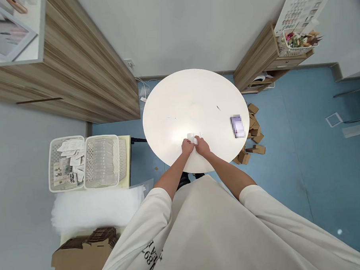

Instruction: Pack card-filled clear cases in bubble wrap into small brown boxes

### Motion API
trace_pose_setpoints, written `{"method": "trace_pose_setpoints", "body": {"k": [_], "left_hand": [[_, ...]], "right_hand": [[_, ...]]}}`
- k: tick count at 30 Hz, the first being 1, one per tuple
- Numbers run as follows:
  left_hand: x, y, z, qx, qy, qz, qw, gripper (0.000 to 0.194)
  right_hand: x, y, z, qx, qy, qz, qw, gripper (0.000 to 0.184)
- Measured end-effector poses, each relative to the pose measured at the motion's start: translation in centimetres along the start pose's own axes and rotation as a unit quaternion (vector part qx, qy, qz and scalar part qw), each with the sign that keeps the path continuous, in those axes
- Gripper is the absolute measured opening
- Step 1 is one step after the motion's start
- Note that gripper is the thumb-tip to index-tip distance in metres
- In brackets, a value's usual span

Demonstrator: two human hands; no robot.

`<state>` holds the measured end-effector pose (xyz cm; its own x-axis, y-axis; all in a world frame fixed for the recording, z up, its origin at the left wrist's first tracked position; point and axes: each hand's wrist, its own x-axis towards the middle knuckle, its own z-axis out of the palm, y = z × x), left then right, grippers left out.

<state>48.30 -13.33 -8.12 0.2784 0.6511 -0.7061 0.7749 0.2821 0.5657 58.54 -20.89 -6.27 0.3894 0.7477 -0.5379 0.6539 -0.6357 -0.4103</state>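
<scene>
Close together over the near part of the white round table (193, 94), my two hands work at one small white object (191, 137). Its kind is too small and pale to make out. My left hand (187, 146) has its fingers closed at the object's left and lower side. From the right, my right hand (202, 146) grips it with bent fingers, thumb and fingertips near those of the left. A thin whitish bit shows just above the right hand. What lies between the fingertips is partly hidden.
A blurred purple rectangular thing (237, 126) lies at the table's right edge. Small cardboard boxes (252, 126) are heaped on the floor beyond. At left stand white baskets (87, 163), a white stack (96, 208) and flattened cardboard (81, 258). Wooden cabinets (100, 75) flank the table.
</scene>
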Motion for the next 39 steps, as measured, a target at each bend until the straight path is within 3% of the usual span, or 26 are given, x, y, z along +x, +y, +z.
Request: {"method": "trace_pose_setpoints", "body": {"k": [9, 15, 19, 25, 30, 32, 35, 39], "left_hand": [[-0.8, 1.3, 0.2, -0.038, -0.03, 0.059, 0.997, 0.025], [-0.8, 0.9, 0.1, -0.003, -0.061, 0.098, 0.993, 0.045], [-0.2, 0.6, 0.1, -0.008, -0.084, 0.096, 0.992, 0.054], [0.2, 0.2, -0.1, -0.045, -0.115, 0.094, 0.988, 0.055], [-0.8, -0.1, 0.0, -0.004, -0.005, 0.106, 0.994, 0.04], [-1.1, -0.1, 0.1, -0.019, 0.011, 0.088, 0.996, 0.037], [-1.0, -0.1, 0.2, -0.072, -0.012, 0.026, 0.997, 0.044], [-0.3, 0.4, 0.2, -0.128, -0.012, -0.029, 0.991, 0.05]], "right_hand": [[0.5, 2.3, 0.6, 0.12, 0.007, -0.046, 0.992, 0.055], [-0.6, 3.6, 0.1, 0.223, 0.007, -0.061, 0.973, 0.059], [-1.7, 3.3, 0.4, 0.136, 0.058, -0.097, 0.984, 0.044], [-1.5, 2.1, 0.4, 0.002, 0.06, -0.096, 0.994, 0.045], [-1.5, 1.0, 0.0, -0.065, 0.064, -0.076, 0.993, 0.038], [-1.6, 0.5, 0.0, -0.089, 0.06, -0.083, 0.991, 0.034], [-1.7, 0.0, 0.1, -0.111, 0.059, -0.083, 0.989, 0.033], [-1.6, -0.1, 0.5, -0.091, 0.063, -0.074, 0.991, 0.031]]}}
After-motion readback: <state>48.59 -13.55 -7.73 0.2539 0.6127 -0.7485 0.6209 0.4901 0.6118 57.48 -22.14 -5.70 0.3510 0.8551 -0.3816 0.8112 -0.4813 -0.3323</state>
